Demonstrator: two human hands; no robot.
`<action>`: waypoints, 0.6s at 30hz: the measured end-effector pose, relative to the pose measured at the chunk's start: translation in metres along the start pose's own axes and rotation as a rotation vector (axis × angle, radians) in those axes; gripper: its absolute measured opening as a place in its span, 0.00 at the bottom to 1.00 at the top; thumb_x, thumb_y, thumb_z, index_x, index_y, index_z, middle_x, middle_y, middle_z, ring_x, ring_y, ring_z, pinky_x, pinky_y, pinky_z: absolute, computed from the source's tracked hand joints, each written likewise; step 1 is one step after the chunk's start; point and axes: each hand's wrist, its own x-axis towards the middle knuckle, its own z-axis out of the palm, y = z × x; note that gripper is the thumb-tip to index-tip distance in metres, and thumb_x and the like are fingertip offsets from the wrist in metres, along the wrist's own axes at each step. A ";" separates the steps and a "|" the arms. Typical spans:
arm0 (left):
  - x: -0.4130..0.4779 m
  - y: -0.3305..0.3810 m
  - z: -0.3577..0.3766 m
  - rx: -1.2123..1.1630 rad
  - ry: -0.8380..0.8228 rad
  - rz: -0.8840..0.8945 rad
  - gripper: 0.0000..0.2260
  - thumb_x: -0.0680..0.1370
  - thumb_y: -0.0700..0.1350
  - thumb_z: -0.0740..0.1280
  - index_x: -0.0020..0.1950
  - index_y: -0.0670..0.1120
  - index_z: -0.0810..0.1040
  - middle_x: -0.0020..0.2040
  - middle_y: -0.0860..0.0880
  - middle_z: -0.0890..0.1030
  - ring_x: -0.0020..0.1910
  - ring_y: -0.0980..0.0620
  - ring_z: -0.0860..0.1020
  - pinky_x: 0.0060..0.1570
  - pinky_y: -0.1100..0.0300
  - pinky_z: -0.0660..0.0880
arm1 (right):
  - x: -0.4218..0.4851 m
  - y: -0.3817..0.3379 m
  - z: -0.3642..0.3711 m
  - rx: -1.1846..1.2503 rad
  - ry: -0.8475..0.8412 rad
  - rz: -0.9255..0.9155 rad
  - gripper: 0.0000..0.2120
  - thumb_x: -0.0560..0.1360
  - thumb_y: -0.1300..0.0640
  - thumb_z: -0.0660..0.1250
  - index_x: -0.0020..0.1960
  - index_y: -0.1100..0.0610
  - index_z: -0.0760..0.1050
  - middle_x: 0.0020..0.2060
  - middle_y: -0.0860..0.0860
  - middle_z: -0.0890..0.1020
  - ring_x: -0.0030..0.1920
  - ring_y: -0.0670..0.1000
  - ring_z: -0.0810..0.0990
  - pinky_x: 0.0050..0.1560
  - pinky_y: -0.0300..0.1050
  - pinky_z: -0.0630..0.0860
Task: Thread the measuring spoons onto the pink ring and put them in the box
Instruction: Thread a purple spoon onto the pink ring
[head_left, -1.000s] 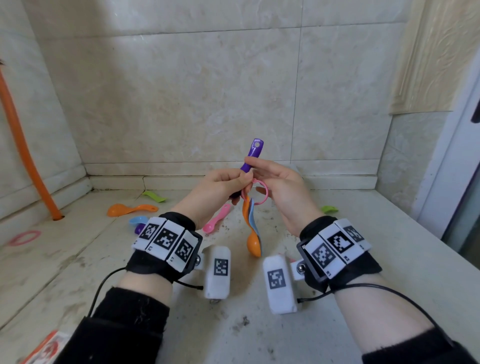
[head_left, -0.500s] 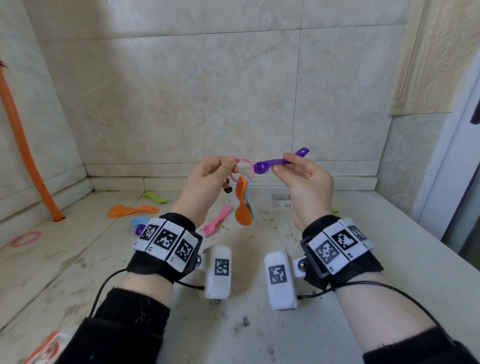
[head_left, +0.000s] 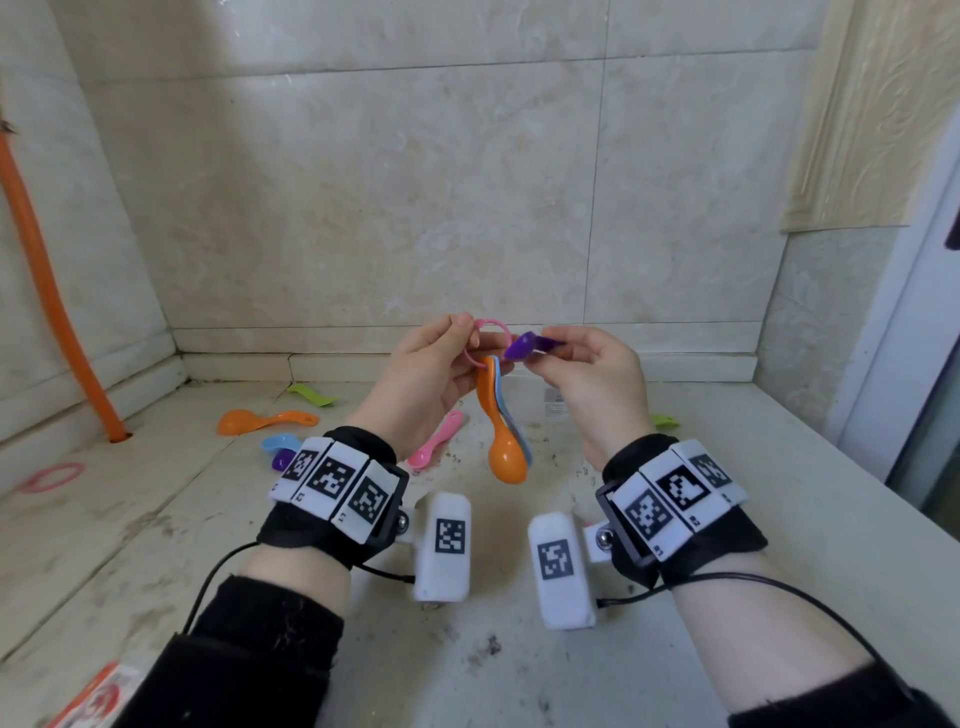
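Left hand (head_left: 431, 376): grip pinched on the pink ring (head_left: 488, 340) at the ring's 9 o'clock edge, thumb and forefinger pressed together on it; the ring is held in the air above the surface (head_left: 156, 519). The part of the ring inside the pinch is hidden.

Right hand (head_left: 587, 379): grip pinched on the handle of the purple spoon (head_left: 524, 346). Only the bowl and a short piece of handle show; the rest is covered by the fingers. The bowl lies against the ring's 3 o'clock side. Whether the spoon is on the ring cannot be told.

Hanging from the ring at 6 o'clock: an orange spoon (head_left: 504, 441), bowl downward, with a blue spoon (head_left: 519, 436) behind it, mostly covered, only an edge visible.

Both hands are raised at centre frame, palms turned inward, wrists in black bands bearing white marker blocks, cables trailing toward 6 o'clock.

On the surface, from the hands:
- pink spoon (head_left: 436, 447) at 7 o'clock, partly behind the left wrist;
- second blue spoon (head_left: 280, 442) and second purple spoon (head_left: 283, 460) at 8 o'clock, both cut off by the left wrist band;
- second orange spoon (head_left: 265, 421) and green spoon (head_left: 311, 396) at 9 o'clock;
- another green piece (head_left: 665, 421) at 4 o'clock, mostly hidden by the right wrist;
- a second pink ring (head_left: 52, 477) far toward 9 o'clock;
- a clear item with a label (head_left: 555, 402) behind the right hand, too obscured to identify.

An orange pipe (head_left: 47, 280) rises at the left wall. A red-and-white package (head_left: 98, 696) is cut off at the lower left edge.
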 end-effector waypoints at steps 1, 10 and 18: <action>0.000 -0.001 0.000 -0.003 -0.016 -0.001 0.14 0.83 0.42 0.54 0.39 0.41 0.69 0.41 0.44 0.82 0.45 0.44 0.82 0.50 0.54 0.80 | 0.000 0.001 0.001 -0.028 -0.014 0.017 0.09 0.67 0.57 0.77 0.43 0.49 0.80 0.39 0.48 0.83 0.42 0.45 0.82 0.46 0.41 0.78; 0.002 -0.003 -0.004 0.278 0.060 0.088 0.11 0.81 0.44 0.60 0.42 0.44 0.77 0.42 0.50 0.79 0.42 0.55 0.77 0.49 0.58 0.72 | 0.001 -0.002 -0.002 -0.147 0.074 0.125 0.15 0.81 0.48 0.57 0.40 0.52 0.75 0.29 0.49 0.77 0.22 0.43 0.73 0.25 0.37 0.70; 0.000 0.000 -0.007 0.244 0.094 0.088 0.10 0.80 0.42 0.62 0.44 0.41 0.80 0.40 0.42 0.76 0.35 0.51 0.73 0.41 0.58 0.72 | -0.003 -0.008 0.000 0.196 0.010 0.153 0.03 0.76 0.62 0.69 0.49 0.59 0.77 0.38 0.52 0.83 0.30 0.47 0.84 0.33 0.35 0.79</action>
